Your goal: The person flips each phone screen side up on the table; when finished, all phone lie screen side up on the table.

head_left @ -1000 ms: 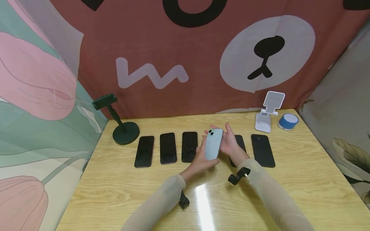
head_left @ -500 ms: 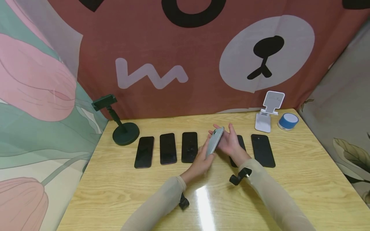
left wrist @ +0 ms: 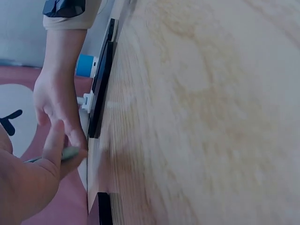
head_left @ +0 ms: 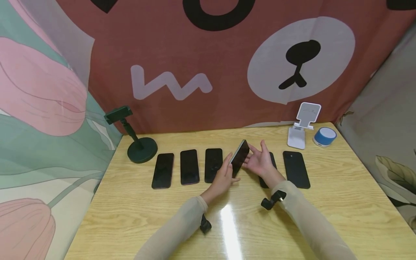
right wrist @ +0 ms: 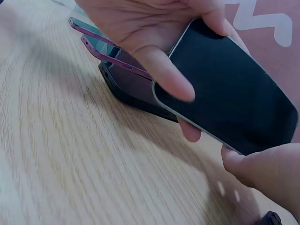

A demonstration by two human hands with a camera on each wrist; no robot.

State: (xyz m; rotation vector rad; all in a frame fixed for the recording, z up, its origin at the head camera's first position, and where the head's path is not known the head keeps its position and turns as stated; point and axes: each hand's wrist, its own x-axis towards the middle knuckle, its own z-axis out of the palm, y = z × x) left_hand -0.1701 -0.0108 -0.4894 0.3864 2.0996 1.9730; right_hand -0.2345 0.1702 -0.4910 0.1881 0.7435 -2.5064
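My left hand (head_left: 222, 178) grips the lower end of a raised phone (head_left: 240, 157), tilted with its dark screen facing right. In the right wrist view the left thumb lies across the screen of the phone (right wrist: 234, 93). My right hand (head_left: 261, 164), with fingers spread, is at the phone's right side, and some fingertips reach its edge or back. In the left wrist view, the left hand (left wrist: 28, 183) holds the thin pale-edged phone (left wrist: 70, 153) in front of the right hand (left wrist: 58, 101).
Dark phones lie in a row on the wooden table (head_left: 130, 216): three at left, including one (head_left: 163, 170), and two at right, including one (head_left: 296, 169). A green stand (head_left: 142, 150) is back left; a white stand (head_left: 296, 138) and blue round object (head_left: 325, 136) are back right.
The phone has turned from showing its pale blue back to showing its dark screen. The left hand has rotated with it; the right hand has shifted slightly right.
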